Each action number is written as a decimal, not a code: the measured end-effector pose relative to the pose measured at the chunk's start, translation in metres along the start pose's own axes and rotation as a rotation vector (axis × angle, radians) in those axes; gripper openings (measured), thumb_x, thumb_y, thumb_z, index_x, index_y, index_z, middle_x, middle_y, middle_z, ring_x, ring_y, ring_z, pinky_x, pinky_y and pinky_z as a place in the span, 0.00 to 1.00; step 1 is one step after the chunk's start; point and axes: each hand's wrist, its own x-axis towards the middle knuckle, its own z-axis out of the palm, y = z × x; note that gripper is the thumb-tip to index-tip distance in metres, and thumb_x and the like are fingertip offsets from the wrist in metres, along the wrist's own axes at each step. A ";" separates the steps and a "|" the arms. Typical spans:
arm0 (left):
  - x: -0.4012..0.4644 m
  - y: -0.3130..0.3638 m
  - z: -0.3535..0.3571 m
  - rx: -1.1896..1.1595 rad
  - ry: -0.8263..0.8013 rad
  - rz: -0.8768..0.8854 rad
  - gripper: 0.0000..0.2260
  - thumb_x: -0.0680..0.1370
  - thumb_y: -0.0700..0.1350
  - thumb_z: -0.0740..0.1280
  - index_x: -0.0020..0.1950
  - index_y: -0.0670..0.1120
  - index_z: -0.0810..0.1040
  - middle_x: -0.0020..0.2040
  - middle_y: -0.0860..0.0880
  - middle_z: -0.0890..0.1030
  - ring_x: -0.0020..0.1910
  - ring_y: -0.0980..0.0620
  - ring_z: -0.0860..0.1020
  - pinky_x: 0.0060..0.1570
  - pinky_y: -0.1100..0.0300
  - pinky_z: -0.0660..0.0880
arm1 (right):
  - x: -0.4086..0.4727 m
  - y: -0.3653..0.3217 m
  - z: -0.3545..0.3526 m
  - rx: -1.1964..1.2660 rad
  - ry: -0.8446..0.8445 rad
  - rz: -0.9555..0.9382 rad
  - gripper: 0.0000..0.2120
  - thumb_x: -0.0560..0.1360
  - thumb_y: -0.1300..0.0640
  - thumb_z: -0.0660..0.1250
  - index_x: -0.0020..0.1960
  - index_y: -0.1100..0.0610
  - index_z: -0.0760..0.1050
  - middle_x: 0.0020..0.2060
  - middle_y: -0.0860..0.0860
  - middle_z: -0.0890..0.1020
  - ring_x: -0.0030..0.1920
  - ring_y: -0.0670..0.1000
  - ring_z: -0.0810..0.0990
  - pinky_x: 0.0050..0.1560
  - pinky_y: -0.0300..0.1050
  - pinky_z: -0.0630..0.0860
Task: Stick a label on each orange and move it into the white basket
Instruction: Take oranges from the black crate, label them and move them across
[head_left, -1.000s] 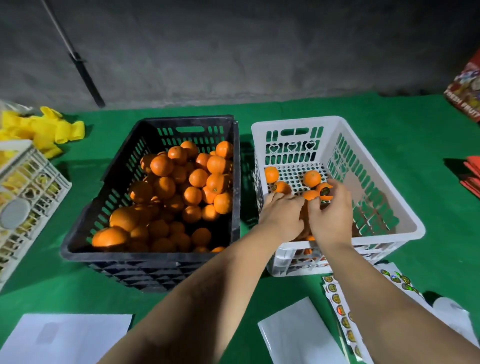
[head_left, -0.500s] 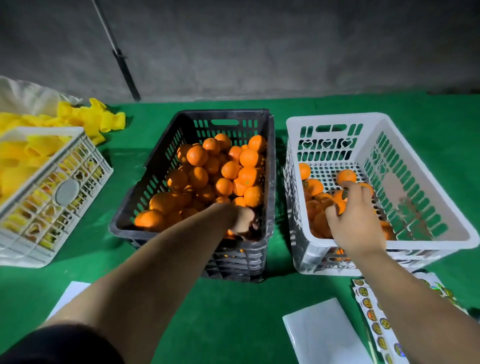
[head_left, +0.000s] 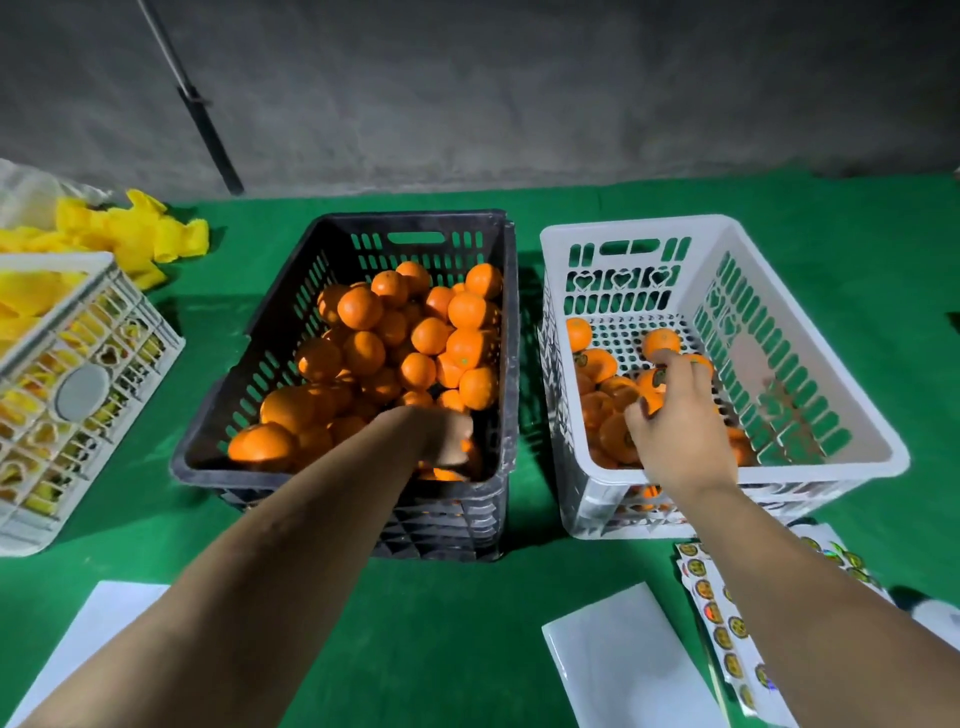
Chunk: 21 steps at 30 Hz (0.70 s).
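A black crate (head_left: 249, 395) in the middle holds a heap of unlabelled oranges (head_left: 415, 338). My left hand (head_left: 444, 434) reaches into its near right corner, fingers curled down round one orange (head_left: 451, 473). To the right stands the white basket (head_left: 810, 358) with several labelled oranges (head_left: 597, 364) on its floor. My right hand (head_left: 680, 431) hovers inside it with fingers loosely spread; a labelled orange (head_left: 655, 382) lies just under the fingertips. A sheet of round labels (head_left: 719, 613) lies on the green cloth under my right forearm.
A second white basket (head_left: 78, 332) full of yellow foam nets stands at the left, with more loose nets (head_left: 140, 239) behind it. White paper sheets lie near me at left (head_left: 88, 634) and centre right (head_left: 623, 670). A dark pole (head_left: 208, 114) leans on the grey wall.
My left hand left the white basket, crossed to the black crate and curled onto an orange. My right hand lowered the labelled orange into the white basket and its fingers loosened.
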 end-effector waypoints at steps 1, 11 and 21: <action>-0.005 -0.005 -0.004 -0.106 0.065 0.022 0.24 0.83 0.45 0.67 0.78 0.44 0.67 0.71 0.42 0.73 0.66 0.40 0.76 0.63 0.47 0.76 | 0.002 0.003 0.000 0.038 -0.014 -0.002 0.25 0.82 0.57 0.65 0.75 0.47 0.61 0.69 0.50 0.64 0.35 0.51 0.77 0.31 0.43 0.68; -0.116 0.050 0.043 -1.083 0.841 0.581 0.25 0.74 0.57 0.78 0.67 0.68 0.74 0.69 0.53 0.76 0.65 0.54 0.79 0.58 0.58 0.80 | -0.004 -0.002 -0.032 0.487 -0.066 0.036 0.32 0.81 0.64 0.70 0.78 0.42 0.65 0.74 0.50 0.67 0.54 0.44 0.83 0.53 0.40 0.79; -0.158 0.092 0.087 -1.207 0.815 0.696 0.28 0.73 0.47 0.79 0.71 0.59 0.74 0.71 0.52 0.75 0.65 0.49 0.80 0.63 0.54 0.79 | -0.115 -0.116 -0.090 0.937 -0.177 -0.259 0.36 0.73 0.63 0.76 0.72 0.34 0.70 0.38 0.51 0.83 0.49 0.46 0.82 0.63 0.45 0.77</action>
